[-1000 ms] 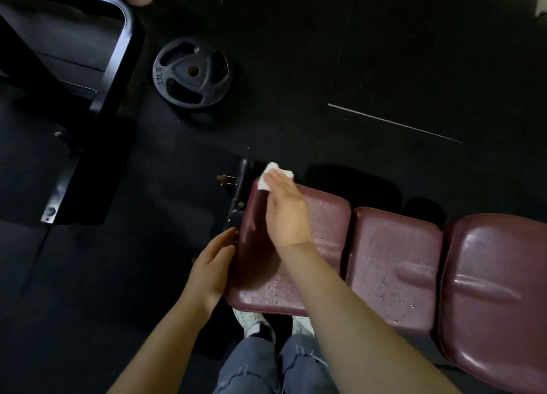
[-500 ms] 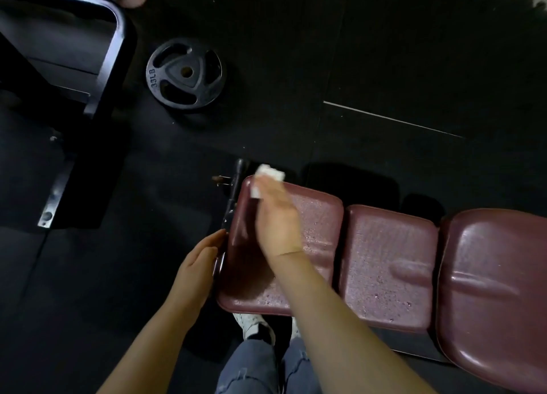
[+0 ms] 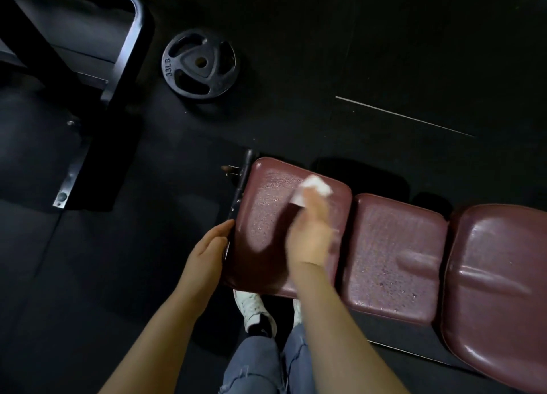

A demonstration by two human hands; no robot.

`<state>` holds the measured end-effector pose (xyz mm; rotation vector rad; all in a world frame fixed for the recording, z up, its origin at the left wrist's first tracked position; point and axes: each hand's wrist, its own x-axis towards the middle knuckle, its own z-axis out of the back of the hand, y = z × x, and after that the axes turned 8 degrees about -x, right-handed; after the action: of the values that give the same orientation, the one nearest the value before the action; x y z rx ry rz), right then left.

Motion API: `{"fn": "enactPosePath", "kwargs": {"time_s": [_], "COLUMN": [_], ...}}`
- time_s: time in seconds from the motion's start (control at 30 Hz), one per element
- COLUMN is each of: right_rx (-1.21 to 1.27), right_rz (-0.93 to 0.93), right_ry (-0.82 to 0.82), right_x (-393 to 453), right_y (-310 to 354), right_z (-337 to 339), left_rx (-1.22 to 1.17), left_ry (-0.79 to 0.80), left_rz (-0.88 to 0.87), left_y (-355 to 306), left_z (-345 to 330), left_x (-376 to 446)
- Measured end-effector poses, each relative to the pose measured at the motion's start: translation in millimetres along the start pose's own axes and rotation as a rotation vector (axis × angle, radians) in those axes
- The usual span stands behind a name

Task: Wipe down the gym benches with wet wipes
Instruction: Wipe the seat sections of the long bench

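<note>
The maroon gym bench (image 3: 384,260) is seen lying across the lower right of the view, made of three padded sections, and the end pad (image 3: 266,216) nearest the person is the one being worked on. A white wet wipe (image 3: 315,186) is pressed flat on the far part of this pad, near its right edge, under the fingers of the right hand (image 3: 310,230); the fingers appear extended over the wipe, though the hand is blurred and the exact hold cannot be told. The left hand (image 3: 207,251) is laid with straight fingers against the left edge of the pad, beside the black metal bracket (image 3: 241,183), and nothing is gripped by it. The wipe is judged to be very light, soft and limp, so it is best kept under flat fingers with even pressure, otherwise it may bunch up or slip out. The vinyl cover looks smooth, and small droplets can be seen on it, so it is probably slippery when wet. The bench itself is judged heavy and stiff, with some give in the padding, and steadying it at the edge seems sensible. A weight plate (image 3: 199,64) lies on the dark floor (image 3: 384,53), well apart from the bench.
</note>
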<state>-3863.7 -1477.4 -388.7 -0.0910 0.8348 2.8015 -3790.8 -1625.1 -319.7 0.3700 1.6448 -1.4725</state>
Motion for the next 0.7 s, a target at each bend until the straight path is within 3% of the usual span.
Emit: {"fn": "enactPosePath", "kwargs": {"time_s": [0.1, 0.17, 0.2, 0.27, 0.33, 0.4, 0.47, 0.5, 0.6, 0.67, 0.7], "right_rx": [-0.023, -0.074, -0.089, -0.166, -0.261, -0.246, -0.095, -0.056, 0.049, -0.007, -0.047], "right_rz": [0.562, 0.765, 0.744, 0.514, 0.259, 0.075, -0.016, 0.044, 0.59, 0.8, 0.771], "right_ry": [0.387, 0.424, 0.35, 0.181, 0.154, 0.103, 0.066, 0.129, 0.423, 0.386, 0.302], "right_x": [-17, -7, 3, 21, 21, 5, -10, -19, -62, -64, -54], "right_y": [42, 17, -6, -61, -100, -98, -55, -30, 28, 19, 4], "right_z": [-13, -2, 7, 26, 45, 35, 22, 14, -6, -12, -6], "left_rx": [0.003, -0.001, -0.006, -0.012, -0.007, -0.014, -0.027, -0.037, -0.031, -0.007, -0.002], "left_ry": [-0.003, -0.012, -0.021, -0.024, -0.021, -0.028, -0.027, -0.027, 0.022, 0.033, 0.028], "left_rz": [-0.021, -0.039, -0.048, -0.05, -0.068, -0.08, -0.091, -0.094, -0.098, -0.078, -0.071], "left_y": [4, 7, 9, 13, 17, 20, 22, 22, 24, 28, 31], "left_z": [0, -2, -3, -6, -8, -7, -6, -5, 1, 7, 11], "left_x": [-5, -9, -9, -10, -9, -8, -8, -8, -10, -12, -12]}}
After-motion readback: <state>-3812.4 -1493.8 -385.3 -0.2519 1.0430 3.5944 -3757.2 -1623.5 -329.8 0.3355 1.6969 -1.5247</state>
